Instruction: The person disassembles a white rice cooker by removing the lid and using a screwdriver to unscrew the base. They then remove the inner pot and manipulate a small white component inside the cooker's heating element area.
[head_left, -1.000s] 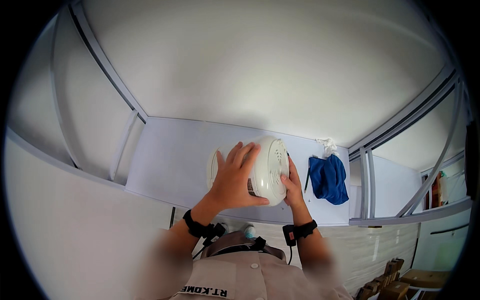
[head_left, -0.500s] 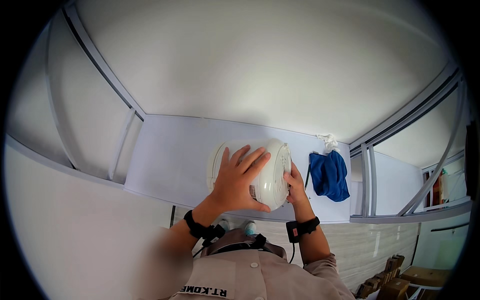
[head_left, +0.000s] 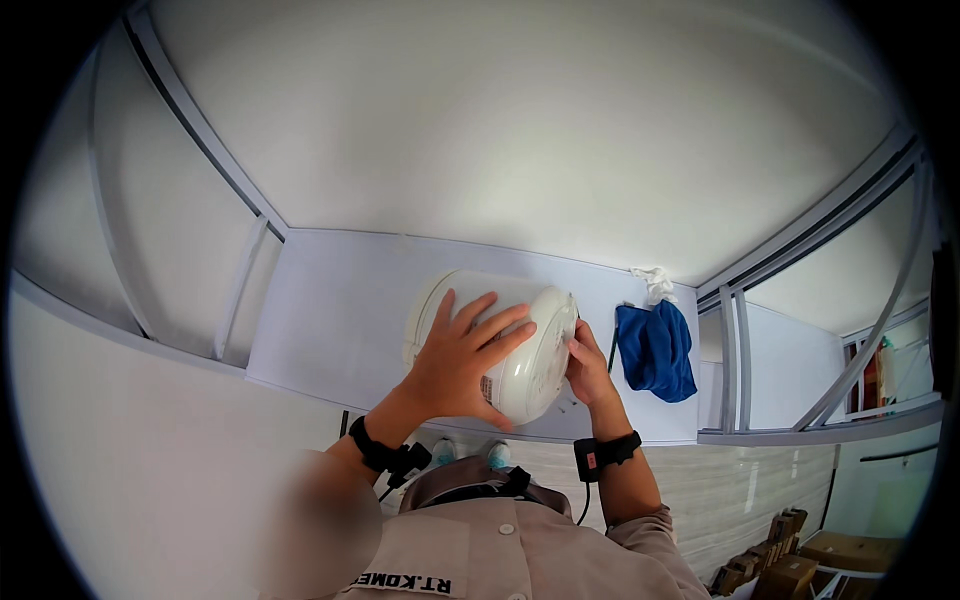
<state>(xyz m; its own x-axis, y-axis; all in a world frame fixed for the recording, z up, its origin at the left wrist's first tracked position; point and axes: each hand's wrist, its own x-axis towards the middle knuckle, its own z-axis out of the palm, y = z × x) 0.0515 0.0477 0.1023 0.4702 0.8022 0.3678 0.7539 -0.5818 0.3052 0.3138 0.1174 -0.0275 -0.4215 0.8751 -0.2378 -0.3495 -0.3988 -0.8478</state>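
A white, rounded appliance (head_left: 540,375), shaped like a rice cooker, lies on its side on the table, with its vented end facing right. My left hand (head_left: 455,355) is spread across its body, thumb low and fingers over the top, gripping it. At the vented end, my right hand (head_left: 588,365) has its fingers curled in close against the surface. Whatever those fingers may pinch is hidden. A few tiny pieces (head_left: 568,405), too small to make out, lie on the table below the vented end.
A blue cloth (head_left: 656,350) lies to the right on the pale table (head_left: 320,310), with crumpled white tissue (head_left: 656,284) behind it. Left of the cloth is a thin dark rod (head_left: 613,350). A wall rises behind, and grey frame posts (head_left: 738,360) stand at the right.
The appliance has shifted slightly left, its vented end turning a little toward me. My left hand moved with it. My right hand's fingers have curled in from the rim toward the vented face.
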